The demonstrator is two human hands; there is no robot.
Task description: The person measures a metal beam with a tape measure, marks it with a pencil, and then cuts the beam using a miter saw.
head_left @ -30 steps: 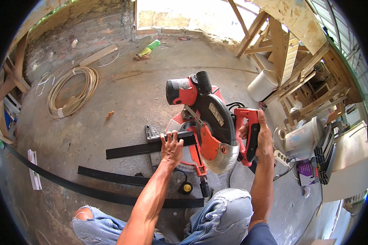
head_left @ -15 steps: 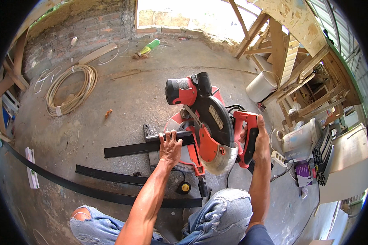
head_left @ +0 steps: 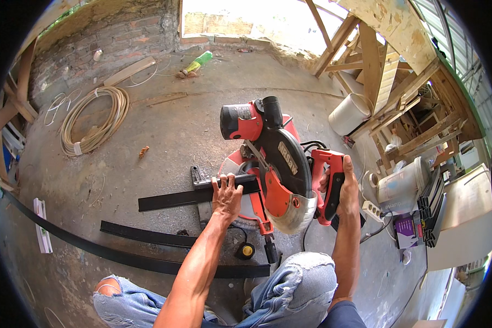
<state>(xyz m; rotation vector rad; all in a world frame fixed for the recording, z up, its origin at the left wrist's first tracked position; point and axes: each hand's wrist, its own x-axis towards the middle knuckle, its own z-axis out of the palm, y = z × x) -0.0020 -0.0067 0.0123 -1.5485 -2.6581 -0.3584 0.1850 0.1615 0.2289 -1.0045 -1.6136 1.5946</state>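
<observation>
A red and black miter saw (head_left: pixel 287 158) stands on the floor in front of my knees, its head raised. My right hand (head_left: pixel 347 188) is wrapped round its red-and-black handle (head_left: pixel 329 180). A flat black metal bar (head_left: pixel 167 200) lies across the saw's base against the fence, sticking out to the left. My left hand (head_left: pixel 227 197) is closed over the bar and the fence, its fingertips bent across the top; the thumb is partly hidden. The silver guard (head_left: pixel 299 216) covers the blade's lower edge. A black and yellow tape measure (head_left: pixel 245 251) rests near the saw.
Two more black strips (head_left: pixel 142 234) lie left of my legs, one long and curved-looking. A coiled hose (head_left: pixel 123 115) and a green bottle (head_left: pixel 199 63) are farther off. At right are a power strip (head_left: pixel 373 212), buckets (head_left: pixel 349 115) and stacked timber (head_left: pixel 410 136).
</observation>
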